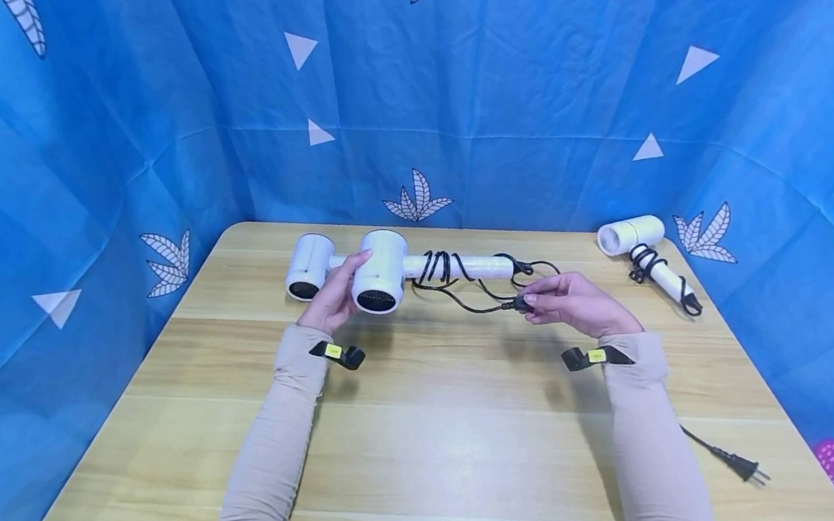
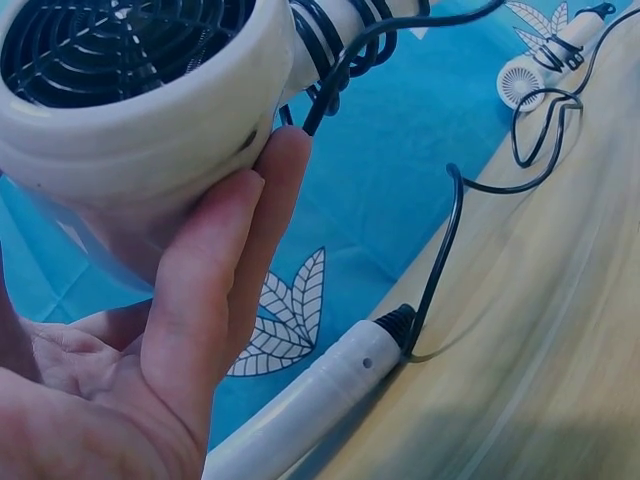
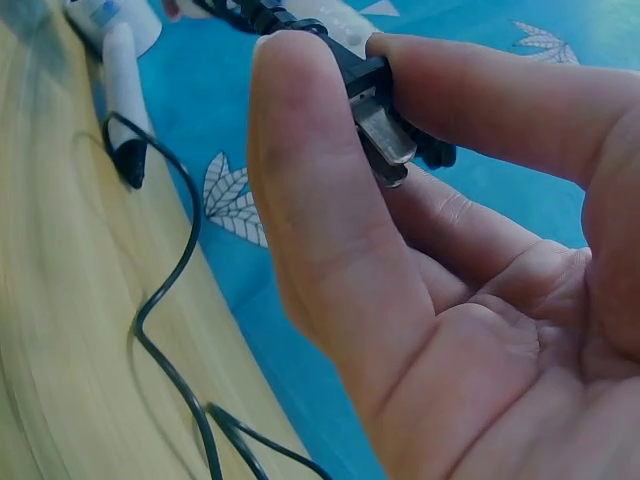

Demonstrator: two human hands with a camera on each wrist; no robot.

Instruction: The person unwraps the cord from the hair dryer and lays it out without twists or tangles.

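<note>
My left hand (image 1: 334, 299) holds a white hair dryer (image 1: 385, 257) by its barrel, above the table. The left wrist view shows the fingers against the underside of the barrel (image 2: 150, 165), near its dark grille. Black cord (image 1: 443, 266) is wound in several loops about the handle. At the cord's end, my right hand (image 1: 577, 304) pinches the black plug (image 1: 519, 304) between thumb and fingers; its metal prongs (image 3: 383, 132) show in the right wrist view. A second white hair dryer (image 1: 309, 262) lies behind my left hand, partly hidden, its handle (image 2: 320, 395) on the table.
At the back right of the wooden table (image 1: 431, 425) lies a third white hair dryer (image 1: 634, 233), its black cord (image 1: 644, 261) wrapped round the handle. A loose two-prong plug (image 1: 740, 465) rests near the right edge. Blue patterned cloth (image 1: 505, 79) hangs around the table.
</note>
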